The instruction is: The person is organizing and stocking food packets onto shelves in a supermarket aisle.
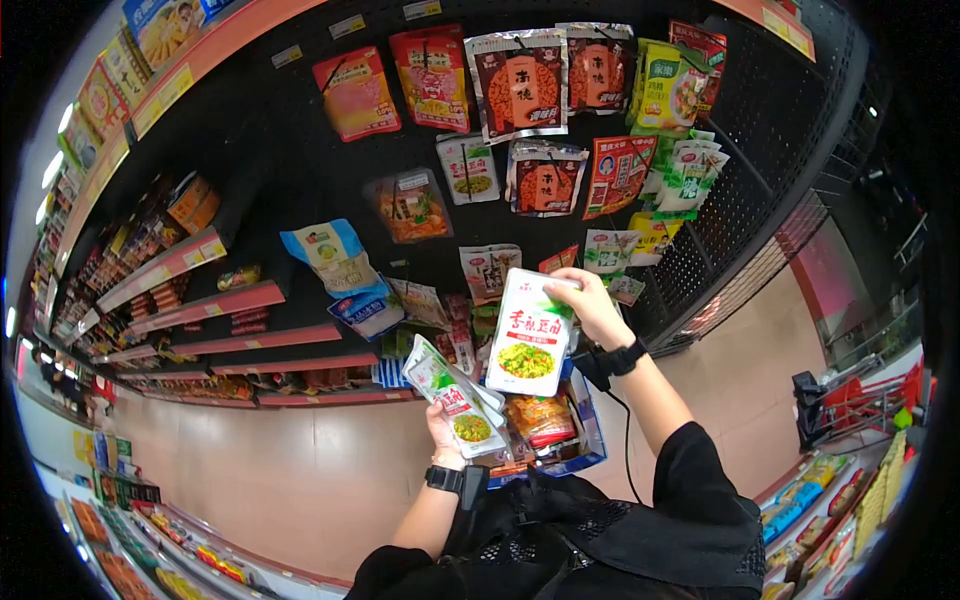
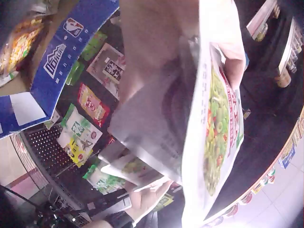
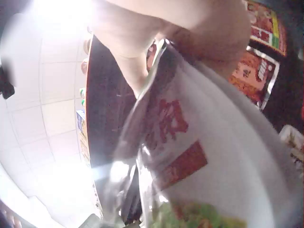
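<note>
My right hand [image 1: 598, 310] pinches a white seasoning packet [image 1: 527, 345] by its top corner, the printed front with a picture of green food facing up. In the right wrist view the same packet [image 3: 190, 156] hangs from the fingers. Lower and to the left, my left hand [image 1: 443, 430] grips several similar packets [image 1: 466, 415], fanned and tilted. One of these packets [image 2: 216, 128] fills the middle of the left wrist view, with the left thumb over its face. The two hands' packets are close together at the head view's centre.
Below the packets is a blue-edged box [image 1: 590, 455] holding bagged food [image 1: 541, 418]. Ahead stands a black pegboard rack with hanging pouches [image 1: 520, 85] and one matching white packet [image 1: 468, 170]. Shelves [image 1: 240, 305] run along the left; a red cart [image 1: 850, 395] stands at the right.
</note>
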`<state>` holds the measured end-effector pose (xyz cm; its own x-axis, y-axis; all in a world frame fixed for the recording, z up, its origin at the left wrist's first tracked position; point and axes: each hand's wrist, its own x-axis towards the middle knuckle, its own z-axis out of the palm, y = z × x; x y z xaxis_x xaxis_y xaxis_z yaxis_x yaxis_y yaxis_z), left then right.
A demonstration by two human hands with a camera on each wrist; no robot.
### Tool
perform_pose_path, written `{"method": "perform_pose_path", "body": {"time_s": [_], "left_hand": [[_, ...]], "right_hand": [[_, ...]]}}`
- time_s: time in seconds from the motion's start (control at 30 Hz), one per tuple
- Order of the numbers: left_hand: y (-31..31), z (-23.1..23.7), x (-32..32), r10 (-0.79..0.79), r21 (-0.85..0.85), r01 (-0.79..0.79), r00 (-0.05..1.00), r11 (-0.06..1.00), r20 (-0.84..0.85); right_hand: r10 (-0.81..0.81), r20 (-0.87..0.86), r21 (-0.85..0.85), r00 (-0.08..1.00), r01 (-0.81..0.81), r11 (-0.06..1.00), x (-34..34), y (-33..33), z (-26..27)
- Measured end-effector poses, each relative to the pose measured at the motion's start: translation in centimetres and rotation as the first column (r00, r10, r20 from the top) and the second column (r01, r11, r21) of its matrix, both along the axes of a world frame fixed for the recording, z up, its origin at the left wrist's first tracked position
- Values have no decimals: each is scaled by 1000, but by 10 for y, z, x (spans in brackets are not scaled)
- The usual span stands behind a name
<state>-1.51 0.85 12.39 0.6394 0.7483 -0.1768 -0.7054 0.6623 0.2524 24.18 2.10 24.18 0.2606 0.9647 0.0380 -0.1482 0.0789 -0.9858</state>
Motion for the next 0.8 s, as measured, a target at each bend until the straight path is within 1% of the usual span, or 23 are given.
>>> {"method": "perform_pose_path", "body": {"time_s": [0.03, 0.07, 0.13, 0.2, 0.23, 0.27, 0.3, 0.37, 0.4, 0.43, 0.47, 0.5, 0.53, 0.6, 0.63, 0.67, 0.7, 0.73, 0.77, 0.8], "left_hand": [[4, 4, 1, -19, -20, 20, 1000, 1000, 8], [9, 8, 4, -31, -18, 31, 1000, 999, 3], [20, 28, 14, 24, -57, -18, 995, 998, 102], [36, 42, 15, -20, -33, 24, 994, 999, 107], [47, 46, 14, -54, -15, 56, 992, 998, 115], [58, 40, 13, -54, 31, 52, 995, 998, 80], [66, 41, 14, -64, 32, 61, 994, 998, 85], [86, 45, 19, -10, 21, 7, 994, 1000, 108], [95, 49, 22, -69, 64, 59, 983, 996, 169], [102, 50, 25, -72, 57, 63, 982, 996, 177], [110, 50, 27, -74, 60, 64, 981, 996, 182], [115, 51, 29, -74, 60, 64, 979, 996, 188], [119, 52, 30, -102, 80, 88, 976, 993, 190], [130, 39, 36, -34, 8, 33, 988, 999, 148], [133, 31, 40, 10, -20, -8, 991, 1000, 130], [135, 22, 42, 8, -28, -4, 991, 1000, 137], [137, 20, 43, -24, 5, 24, 989, 1000, 147], [138, 20, 44, -55, 42, 50, 986, 998, 154], [139, 19, 46, -55, 39, 50, 986, 998, 157], [139, 20, 46, -56, 39, 51, 988, 998, 141]], "right_hand": [[-9, -58, 10, 998, 10, 1000, -3, 10, -1], [-3, -69, -1, 998, 3, 1000, -5, 18, -2], [-8, -81, -6, 997, 8, 1000, -10, 36, -4], [-24, -143, -7, 989, 24, 1000, -14, 59, -2], [-32, -140, 4, 990, 33, 999, -16, 73, 3], [-47, -123, 0, 991, 47, 999, -16, 84, 7], [-63, -106, -6, 992, 63, 998, -18, 93, 10], [-60, -100, 7, 993, 61, 998, -19, 112, 17], [-69, -73, 21, 995, 71, 997, -19, 122, 20], [-77, -45, 28, 996, 78, 997, -20, 129, 20], [-72, -86, 43, 994, 76, 996, -19, 135, 20], [-54, -75, 20, 996, 56, 998, -17, 140, 21], [-73, -66, 24, 995, 75, 997, -16, 143, 21], [-96, -47, 30, 994, 98, 995, -17, 150, 26], [-114, 79, 51, 990, 110, 993, -17, 151, 28], [-132, 204, 73, 970, 119, 990, -18, 151, 31], [-133, 211, 65, 968, 122, 990, -16, 153, 27], [-114, 212, 95, 971, 96, 991, -14, 156, 24], [-94, 211, 126, 973, 68, 990, -12, 159, 21], [-96, 245, 117, 965, 69, 991, -14, 157, 25]]}}
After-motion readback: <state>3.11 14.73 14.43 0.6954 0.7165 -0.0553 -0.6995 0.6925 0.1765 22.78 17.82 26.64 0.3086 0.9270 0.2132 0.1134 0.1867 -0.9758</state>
